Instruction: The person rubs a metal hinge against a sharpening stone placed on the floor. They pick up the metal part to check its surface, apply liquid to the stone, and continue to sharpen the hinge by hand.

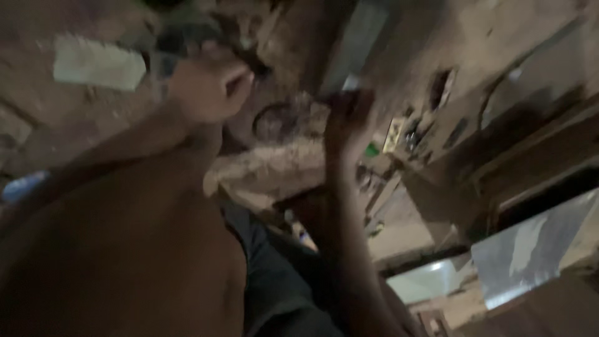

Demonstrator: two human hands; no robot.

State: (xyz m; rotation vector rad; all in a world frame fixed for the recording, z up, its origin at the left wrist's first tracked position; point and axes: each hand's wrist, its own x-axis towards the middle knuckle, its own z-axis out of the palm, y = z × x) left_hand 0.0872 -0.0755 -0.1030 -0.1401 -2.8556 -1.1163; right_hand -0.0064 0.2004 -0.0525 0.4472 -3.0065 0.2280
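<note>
The view is dim and blurred by motion. My left hand (209, 87) is raised at the upper left, its fingers curled into a fist around a dark object (187, 34) whose shape I cannot make out. My right hand (348, 115) is held up near the middle, in shadow, its fingertips at the lower end of a long grey strip (362, 37) that runs up and out of view. The blur hides whether it grips the strip. Between the two hands a round dark object (274, 122) lies on the dusty ground.
A pale rectangular block (97, 62) lies at the upper left. Wooden planks (536, 143) and a shiny metal sheet (536, 249) fill the right side. A small green item (372, 150) sits near the clutter. My dark trousers (274, 281) show at the bottom.
</note>
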